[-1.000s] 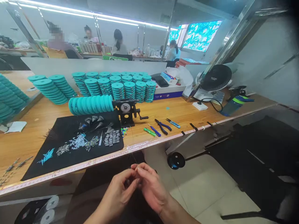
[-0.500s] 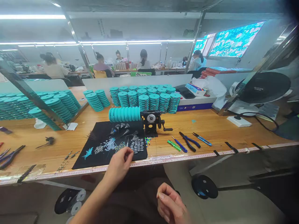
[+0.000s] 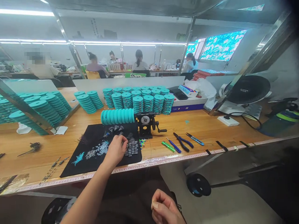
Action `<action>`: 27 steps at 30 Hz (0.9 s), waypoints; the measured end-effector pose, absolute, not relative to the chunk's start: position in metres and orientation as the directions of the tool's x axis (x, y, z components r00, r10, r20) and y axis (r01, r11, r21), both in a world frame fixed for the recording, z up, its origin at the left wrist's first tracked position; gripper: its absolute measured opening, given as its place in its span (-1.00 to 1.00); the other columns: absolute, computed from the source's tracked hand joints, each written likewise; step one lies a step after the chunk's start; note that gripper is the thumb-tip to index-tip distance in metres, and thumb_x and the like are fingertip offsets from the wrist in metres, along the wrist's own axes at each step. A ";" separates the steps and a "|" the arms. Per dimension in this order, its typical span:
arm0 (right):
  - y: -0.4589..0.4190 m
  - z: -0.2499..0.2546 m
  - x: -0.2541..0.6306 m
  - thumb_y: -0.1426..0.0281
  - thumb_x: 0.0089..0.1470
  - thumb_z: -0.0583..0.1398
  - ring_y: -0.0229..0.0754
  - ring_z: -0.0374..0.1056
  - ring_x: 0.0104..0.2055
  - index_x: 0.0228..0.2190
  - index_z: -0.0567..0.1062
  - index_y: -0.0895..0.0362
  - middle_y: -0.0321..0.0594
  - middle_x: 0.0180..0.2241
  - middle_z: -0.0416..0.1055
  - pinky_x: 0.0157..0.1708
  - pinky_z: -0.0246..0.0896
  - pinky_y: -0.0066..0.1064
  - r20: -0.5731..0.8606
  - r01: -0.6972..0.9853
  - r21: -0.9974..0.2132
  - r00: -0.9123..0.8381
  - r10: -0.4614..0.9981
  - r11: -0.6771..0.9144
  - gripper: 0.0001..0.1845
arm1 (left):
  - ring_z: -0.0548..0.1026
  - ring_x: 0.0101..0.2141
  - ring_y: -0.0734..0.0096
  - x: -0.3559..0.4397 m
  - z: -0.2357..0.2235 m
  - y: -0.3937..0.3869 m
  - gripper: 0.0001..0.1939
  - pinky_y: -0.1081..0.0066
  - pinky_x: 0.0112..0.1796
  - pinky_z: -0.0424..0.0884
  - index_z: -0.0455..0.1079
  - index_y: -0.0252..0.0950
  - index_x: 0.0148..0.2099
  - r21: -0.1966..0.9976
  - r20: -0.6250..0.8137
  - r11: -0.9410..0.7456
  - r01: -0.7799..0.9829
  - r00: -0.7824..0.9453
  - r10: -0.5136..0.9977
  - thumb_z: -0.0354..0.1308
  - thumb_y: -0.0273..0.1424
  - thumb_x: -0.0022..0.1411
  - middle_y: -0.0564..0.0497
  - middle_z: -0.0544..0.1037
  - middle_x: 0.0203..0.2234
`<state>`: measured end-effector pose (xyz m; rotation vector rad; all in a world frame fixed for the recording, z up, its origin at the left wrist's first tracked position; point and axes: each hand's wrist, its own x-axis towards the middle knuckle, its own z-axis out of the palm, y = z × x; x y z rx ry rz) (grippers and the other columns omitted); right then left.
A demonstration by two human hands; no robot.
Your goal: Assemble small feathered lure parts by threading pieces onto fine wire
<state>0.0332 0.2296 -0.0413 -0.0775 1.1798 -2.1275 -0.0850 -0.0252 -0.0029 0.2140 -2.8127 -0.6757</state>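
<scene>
At the front edge of the bench (image 3: 205,130), on a black mat (image 3: 74,169) that keeps small parts together, our left hand (image 3: 115,151) curls over small grey pieces (image 3: 132,148), grip unclear; our right hand (image 3: 164,207) lies below, loosely curled, contents unseen.

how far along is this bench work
Hard to judge, but a good way, it seems. Done: many stacks of teal spools stand behind the mat. In hand: the left hand reaches onto the black mat beside rows of small grey pieces, and more spools sit on the hand-cranked winder. Left: small loose parts still lie on the mat.
</scene>
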 end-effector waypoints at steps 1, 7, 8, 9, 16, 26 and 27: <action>0.228 -0.041 0.033 0.08 -0.06 0.36 -0.42 -0.21 -0.70 -0.52 0.33 0.12 -0.54 -0.73 -0.01 -0.66 -0.32 -0.49 -0.260 0.533 -0.773 -0.761 -0.595 -0.344 -0.56 | 0.50 -0.35 0.34 -0.082 -0.001 -0.027 -0.86 0.35 -0.28 0.38 0.38 -0.28 -0.23 0.477 0.187 0.875 -0.084 -0.963 -0.194 0.01 -0.38 0.34 0.02 0.51 -0.35; 0.222 -0.042 0.033 0.09 -0.09 0.36 -0.42 -0.21 -0.68 -0.52 0.33 0.13 -0.54 -0.71 0.00 -0.66 -0.32 -0.51 -0.283 0.549 -0.778 -0.740 -0.610 -0.305 -0.57 | 0.51 -0.41 0.32 -0.064 0.007 -0.030 -0.85 0.40 -0.36 0.33 0.36 -0.24 -0.22 0.504 0.123 0.862 -0.062 -0.982 -0.142 -0.04 -0.45 0.31 0.03 0.54 -0.42; 0.222 -0.042 0.033 0.09 -0.09 0.36 -0.42 -0.21 -0.68 -0.53 0.33 0.13 -0.54 -0.71 -0.01 -0.66 -0.32 -0.51 -0.285 0.546 -0.783 -0.740 -0.609 -0.297 -0.57 | 0.52 -0.37 0.31 -0.061 0.008 -0.028 -0.85 0.39 -0.33 0.34 0.36 -0.24 -0.19 0.500 0.121 0.865 -0.042 -0.986 -0.118 -0.03 -0.47 0.30 0.02 0.54 -0.37; 0.223 -0.043 0.034 0.08 -0.10 0.36 -0.43 -0.22 -0.69 -0.53 0.32 0.12 -0.55 -0.72 -0.01 -0.67 -0.33 -0.50 -0.285 0.541 -0.789 -0.742 -0.607 -0.291 -0.56 | 0.52 -0.32 0.31 -0.059 0.008 -0.026 -0.85 0.39 -0.28 0.35 0.36 -0.23 -0.16 0.497 0.119 0.867 -0.017 -0.989 -0.087 -0.01 -0.49 0.29 0.01 0.54 -0.32; 0.225 -0.040 0.037 0.13 -0.04 0.33 -0.42 -0.21 -0.68 -0.52 0.32 0.12 -0.55 -0.71 -0.01 -0.66 -0.32 -0.51 -0.278 0.508 -0.809 -0.774 -0.569 -0.295 -0.62 | 0.50 -0.28 0.24 -0.067 -0.002 -0.010 -0.90 0.32 -0.22 0.36 0.39 -0.22 -0.23 0.476 0.106 0.879 0.018 -0.994 -0.037 0.14 -0.50 0.19 0.00 0.40 -0.30; 0.230 -0.042 0.036 0.12 0.02 0.29 -0.37 -0.20 -0.60 -0.51 0.30 0.13 -0.49 -0.64 -0.01 -0.60 -0.33 -0.47 -0.292 0.455 -0.861 -0.808 -0.512 -0.228 -0.61 | 0.49 -0.29 0.28 -0.030 0.040 -0.010 -0.85 0.31 -0.27 0.42 0.22 -0.20 -0.20 0.725 0.129 0.687 0.055 -0.990 -0.056 -0.10 -0.27 0.39 0.01 0.49 -0.32; 0.231 -0.042 0.036 0.11 0.02 0.28 -0.36 -0.17 -0.58 -0.51 0.30 0.13 -0.47 -0.62 0.01 -0.58 -0.30 -0.47 -0.276 0.417 -0.887 -0.823 -0.497 -0.197 -0.61 | 0.51 -0.34 0.32 -0.018 0.041 -0.004 -0.82 0.38 -0.38 0.43 0.20 -0.19 -0.22 0.805 0.063 0.591 0.046 -0.998 -0.007 -0.10 -0.23 0.39 0.03 0.51 -0.36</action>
